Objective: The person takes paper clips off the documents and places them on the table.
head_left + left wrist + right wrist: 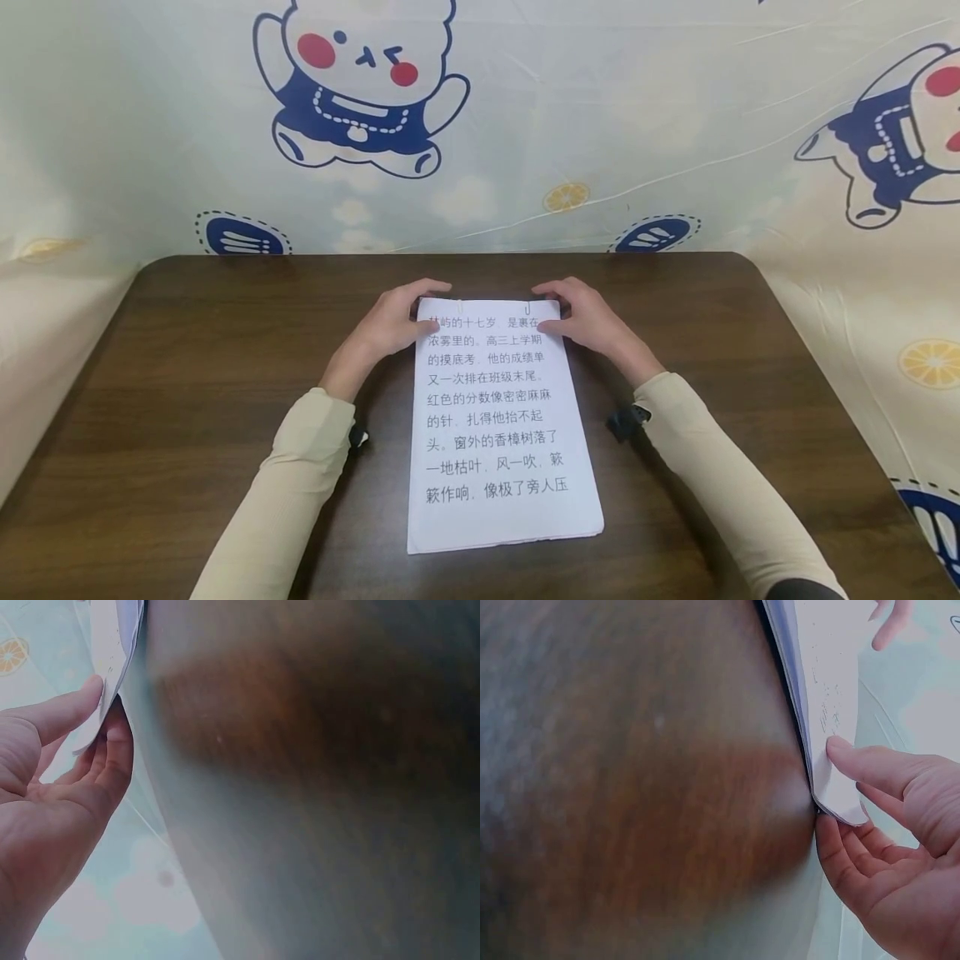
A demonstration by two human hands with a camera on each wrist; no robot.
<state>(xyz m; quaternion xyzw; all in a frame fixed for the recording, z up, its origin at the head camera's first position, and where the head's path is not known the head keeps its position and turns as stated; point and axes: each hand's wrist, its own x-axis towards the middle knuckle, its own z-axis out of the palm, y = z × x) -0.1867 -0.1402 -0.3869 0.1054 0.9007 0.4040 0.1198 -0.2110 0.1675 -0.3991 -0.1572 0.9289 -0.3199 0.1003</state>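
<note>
A stack of white paper sheets point(502, 433) printed with large Chinese text lies lengthwise in the middle of a dark brown wooden table point(187, 375). Two small paper clips point(459, 302) sit on its far edge. My left hand point(401, 321) pinches the far left corner, thumb on top and fingers beneath. My right hand point(581, 317) pinches the far right corner the same way. In the left wrist view my left hand point(105, 709) has the paper's corner point(112, 645) between thumb and fingers. In the right wrist view my right hand point(832, 787) holds the slightly lifted corner point(825, 675).
A pale cloth with cartoon bears point(360, 92) and orange slices hangs behind the table and down both sides. The table's far edge point(450, 254) lies just beyond the paper. Bare wood point(750, 350) shows to the left and right of my arms.
</note>
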